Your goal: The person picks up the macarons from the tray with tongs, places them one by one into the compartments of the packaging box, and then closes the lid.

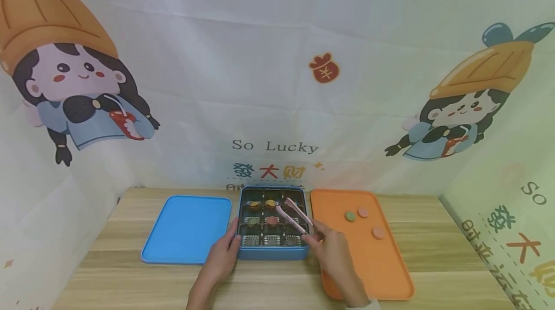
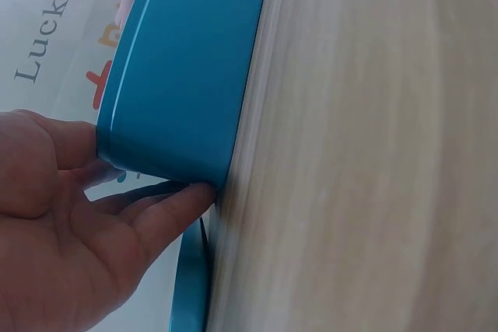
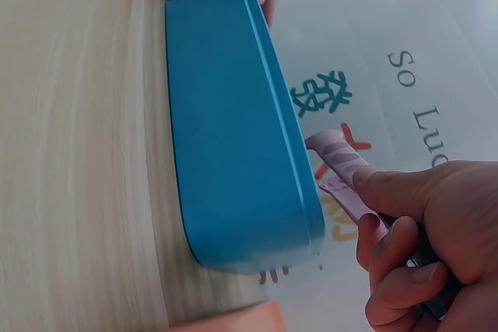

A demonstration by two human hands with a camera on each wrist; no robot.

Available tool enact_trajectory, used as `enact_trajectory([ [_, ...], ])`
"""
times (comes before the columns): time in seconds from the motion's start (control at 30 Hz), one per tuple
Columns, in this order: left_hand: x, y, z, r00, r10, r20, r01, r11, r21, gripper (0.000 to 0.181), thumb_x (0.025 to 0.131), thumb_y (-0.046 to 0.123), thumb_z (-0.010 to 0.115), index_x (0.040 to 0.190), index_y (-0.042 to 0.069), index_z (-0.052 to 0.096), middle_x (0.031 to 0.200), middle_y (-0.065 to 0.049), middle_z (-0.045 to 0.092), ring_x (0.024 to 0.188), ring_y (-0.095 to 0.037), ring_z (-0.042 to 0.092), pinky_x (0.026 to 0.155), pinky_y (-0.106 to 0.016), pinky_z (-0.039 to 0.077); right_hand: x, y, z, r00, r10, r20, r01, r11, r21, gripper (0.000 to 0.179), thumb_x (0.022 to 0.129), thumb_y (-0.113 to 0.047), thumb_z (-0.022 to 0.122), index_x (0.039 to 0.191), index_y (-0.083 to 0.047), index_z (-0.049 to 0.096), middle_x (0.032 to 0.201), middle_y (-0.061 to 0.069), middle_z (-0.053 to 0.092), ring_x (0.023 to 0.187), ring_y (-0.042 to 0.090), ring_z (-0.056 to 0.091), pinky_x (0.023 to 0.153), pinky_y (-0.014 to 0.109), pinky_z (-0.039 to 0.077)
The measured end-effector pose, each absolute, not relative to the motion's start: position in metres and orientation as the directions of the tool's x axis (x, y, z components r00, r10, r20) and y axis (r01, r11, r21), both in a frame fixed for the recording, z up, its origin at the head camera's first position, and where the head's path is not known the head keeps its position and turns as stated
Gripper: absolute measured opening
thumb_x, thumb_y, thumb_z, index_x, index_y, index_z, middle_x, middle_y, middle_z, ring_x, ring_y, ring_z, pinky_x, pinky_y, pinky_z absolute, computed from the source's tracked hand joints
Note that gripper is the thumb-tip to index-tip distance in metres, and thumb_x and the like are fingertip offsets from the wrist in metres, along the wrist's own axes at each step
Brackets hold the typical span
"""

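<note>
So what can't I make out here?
Right wrist view: inside the blue box, hidden by its side.
Right wrist view: most of the orange tray, cut by the bottom edge.
Head view: whether the tongs touch anything, too small.
Head view: markings on the tray's green disc, too small.
Head view: part of the lowest lettering, behind the box.

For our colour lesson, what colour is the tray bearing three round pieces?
The tray is orange; the head view shows it best.

The box (image 3: 233, 130) looks metallic (smooth, softly glossy), the table (image 2: 350, 145) wood-grained
</note>
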State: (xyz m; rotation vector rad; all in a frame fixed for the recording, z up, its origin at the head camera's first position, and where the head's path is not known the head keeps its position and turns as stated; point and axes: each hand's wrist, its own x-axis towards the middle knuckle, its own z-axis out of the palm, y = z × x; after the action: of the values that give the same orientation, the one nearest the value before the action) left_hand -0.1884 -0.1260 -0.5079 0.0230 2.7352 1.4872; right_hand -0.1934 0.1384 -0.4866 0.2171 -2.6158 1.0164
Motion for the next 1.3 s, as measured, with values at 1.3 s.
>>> enact_trajectory([
  [1.3, -0.187, -0.126, -0.509, -0.999, 0.034, -0.010, 0.010, 0.556, 0.831, 0.052, 0.106, 0.015, 0.039, 0.155, 0.002, 0.028, 0.152, -0.026, 0.038, 0.139, -0.047, 0.037, 0.112, -0.060, 0.034, -0.193, 0.218, -0.484, -0.931, 0.267, 0.247, 0.021, 0.718, -0.696, 0.041, 0.086, -0.016, 0.077, 0.119, 0.007, 0.067, 0.076, 0.013, 0.072, 0.063, 0.018, 0.062, 0.051, 0.026, 0.047],
])
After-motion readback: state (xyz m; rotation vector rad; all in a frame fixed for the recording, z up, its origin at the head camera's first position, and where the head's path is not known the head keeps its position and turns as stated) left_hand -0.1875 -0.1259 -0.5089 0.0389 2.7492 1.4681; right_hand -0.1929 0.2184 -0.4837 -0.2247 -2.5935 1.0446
